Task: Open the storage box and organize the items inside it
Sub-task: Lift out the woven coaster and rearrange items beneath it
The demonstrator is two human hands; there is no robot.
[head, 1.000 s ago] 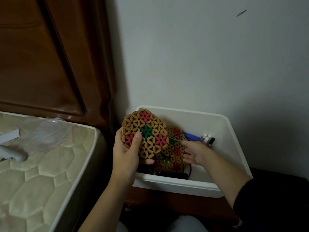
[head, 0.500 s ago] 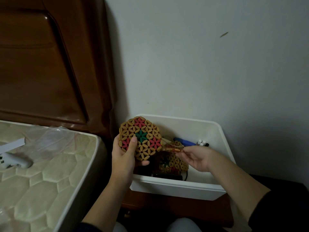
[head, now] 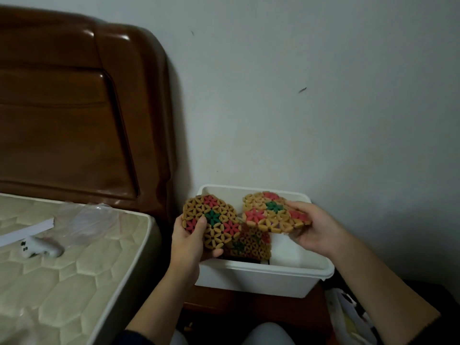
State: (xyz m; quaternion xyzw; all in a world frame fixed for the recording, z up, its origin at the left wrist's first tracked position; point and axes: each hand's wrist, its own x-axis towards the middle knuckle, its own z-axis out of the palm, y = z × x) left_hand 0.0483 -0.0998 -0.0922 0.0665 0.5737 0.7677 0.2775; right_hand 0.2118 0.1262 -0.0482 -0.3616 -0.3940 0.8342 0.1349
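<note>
Below both hands, a white storage box (head: 261, 277) with no lid on, open at the top, plain smooth sides and a thick rim. Sits on a dark wooden stand (head: 249, 310) against the pale wall (head: 323, 95).

Held in the left hand (head: 189, 242), a round bead mat (head: 211, 221) made of little tan pieces in flower shapes, with red flowers and one green flower in the middle. Thumb on the front, fingers curled behind, mat tilted up over the left end of the box.

Held in the right hand (head: 316, 227), a second bead mat (head: 272, 211) of the same kind, lighter looking, lifted above the box and pinched at its right edge. Hands apart, one mat in each.

Between the hands and lower down, inside the box, a third bead mat (head: 250, 244), darker and in shadow, maybe leaning on something black underneath. Under the right hand, a white flat thing (head: 291, 250) in the box, too dim to name.

Left of the left hand, a quilted mattress (head: 74, 257) with a small white toy (head: 41, 249), clear plastic (head: 84, 220) and a white strip (head: 27, 229). Behind it, a brown headboard (head: 74, 108).
</note>
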